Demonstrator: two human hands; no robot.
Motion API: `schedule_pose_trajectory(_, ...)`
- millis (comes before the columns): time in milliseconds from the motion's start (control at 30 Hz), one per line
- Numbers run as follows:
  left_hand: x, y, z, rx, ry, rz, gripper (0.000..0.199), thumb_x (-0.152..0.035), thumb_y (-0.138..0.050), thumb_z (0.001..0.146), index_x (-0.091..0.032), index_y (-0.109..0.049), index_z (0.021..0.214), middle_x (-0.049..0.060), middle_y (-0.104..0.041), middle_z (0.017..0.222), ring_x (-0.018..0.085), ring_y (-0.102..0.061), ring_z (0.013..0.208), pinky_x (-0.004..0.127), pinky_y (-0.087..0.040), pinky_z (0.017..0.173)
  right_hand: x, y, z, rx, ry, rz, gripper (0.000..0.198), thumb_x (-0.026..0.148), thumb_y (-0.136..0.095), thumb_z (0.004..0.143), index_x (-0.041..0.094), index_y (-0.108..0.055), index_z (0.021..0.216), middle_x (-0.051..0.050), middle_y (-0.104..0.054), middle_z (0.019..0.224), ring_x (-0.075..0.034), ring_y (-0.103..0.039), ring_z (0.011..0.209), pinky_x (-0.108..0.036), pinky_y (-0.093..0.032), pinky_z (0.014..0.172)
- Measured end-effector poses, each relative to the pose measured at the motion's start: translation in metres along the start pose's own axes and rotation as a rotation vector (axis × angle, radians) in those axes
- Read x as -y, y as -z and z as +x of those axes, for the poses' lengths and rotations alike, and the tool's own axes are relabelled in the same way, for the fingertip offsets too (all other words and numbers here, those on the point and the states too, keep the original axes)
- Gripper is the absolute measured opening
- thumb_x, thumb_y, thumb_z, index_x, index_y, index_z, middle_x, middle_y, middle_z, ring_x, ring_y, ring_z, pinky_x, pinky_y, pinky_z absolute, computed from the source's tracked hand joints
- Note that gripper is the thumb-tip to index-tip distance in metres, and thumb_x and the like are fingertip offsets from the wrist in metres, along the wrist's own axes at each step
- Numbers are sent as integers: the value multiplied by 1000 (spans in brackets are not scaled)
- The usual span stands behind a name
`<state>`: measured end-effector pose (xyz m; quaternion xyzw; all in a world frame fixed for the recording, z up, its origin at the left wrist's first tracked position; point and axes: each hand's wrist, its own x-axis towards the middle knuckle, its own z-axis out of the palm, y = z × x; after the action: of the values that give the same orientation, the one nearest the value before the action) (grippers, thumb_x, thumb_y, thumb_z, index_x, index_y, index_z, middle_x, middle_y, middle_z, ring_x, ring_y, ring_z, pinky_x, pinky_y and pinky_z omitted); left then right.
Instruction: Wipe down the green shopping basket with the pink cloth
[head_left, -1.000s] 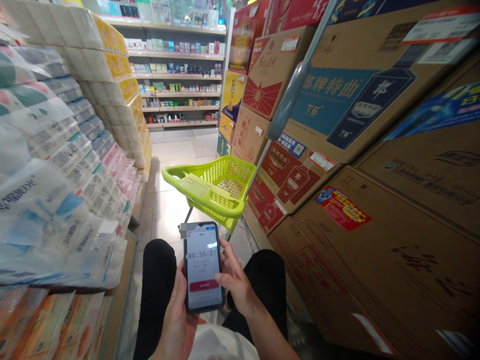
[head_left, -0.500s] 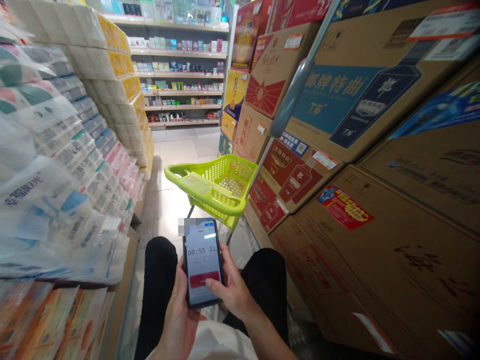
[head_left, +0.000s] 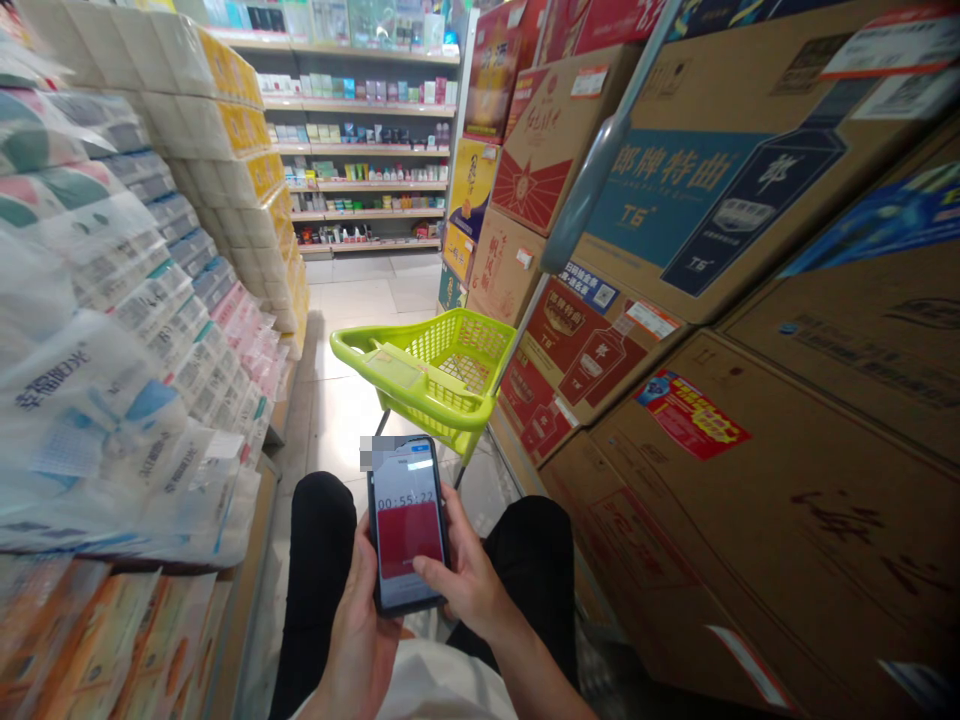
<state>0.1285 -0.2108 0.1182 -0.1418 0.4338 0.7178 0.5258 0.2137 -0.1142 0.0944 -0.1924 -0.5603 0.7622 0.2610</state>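
Note:
A dark-edged smartphone (head_left: pixel 401 480) is held upright over my lap, between my knees. Its screen reads 00:55:22, with a large red panel below the digits. My left hand (head_left: pixel 358 600) grips the phone along its left side and lower corner. My right hand (head_left: pixel 466 580) is wrapped round the right side, with its thumb on the lower screen at the bottom of the red panel. Fingers behind the phone are mostly hidden. Just beyond the phone stands a lime-green shopping cart (head_left: pixel 427 405) with a lattice basket.
Stacked cartons (head_left: pixel 637 420) rise close on the right, with a slanting metal pole (head_left: pixel 517 340) before them. Wrapped tissue packs (head_left: pixel 135 400) and a tall stack of paper rolls (head_left: pixel 172 130) line the left. Shelves of small goods (head_left: pixel 360 150) close off the tiled aisle (head_left: pixel 352 290).
On the phone screen the red panel has grown taller, reaching up to the digits. Both hands and the phone stay almost in place; the cart has not moved.

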Motion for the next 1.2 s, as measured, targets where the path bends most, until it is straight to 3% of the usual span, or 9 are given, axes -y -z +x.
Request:
schedule_pose_trajectory(367,-2,-5,-2,10,-16,8,71,-56,-60,84,-39,-34,147,4,-54,137,19,-60,113,26,-49,90,2,-2,-1,-17,-12,35,69,20,-60,86,23,-24,145,-12,-50,133,-19,-59,110,-32,-47,96)
schedule_pose_trajectory(700,-1,-7,0,-62,16,-32,58,-52,-58,87,-38,-43,141,3,-56,133,19,-60,111,27,-50,91,0,0,-1,-25,-47,56,71,16,-59,85,24,-23,146,-11,-47,137,-17,-58,106,-32,-47,96)
schedule_pose_trajectory(833,-4,-15,-4,-9,-12,-31,57,-49,-56,88,-37,-41,142,3,-57,132,19,-60,113,28,-47,97,-2,1,-1,-19,-64,44,74,14,-58,85,23,-19,147,-12,-45,138,-17,-57,110,-33,-45,99)
schedule_pose_trajectory(1000,-6,-25,-8,-57,-5,-39,57,-48,-53,91,-35,-38,145,4,-61,127,19,-63,106,29,-47,97,-11,2,-3,-59,-58,74,76,14,-59,84,25,-19,149,-12,-42,142,-18,-56,112,-33,-45,99)
schedule_pose_trajectory(1200,-2,-17,0,-46,-1,-43,60,-48,-53,90,-38,-34,147,4,-61,127,18,-61,110,27,-46,98,-12,3,-2,-48,-70,82,78,15,-58,84,22,-15,148,-13,-43,141,-19,-56,114,-33,-45,100)
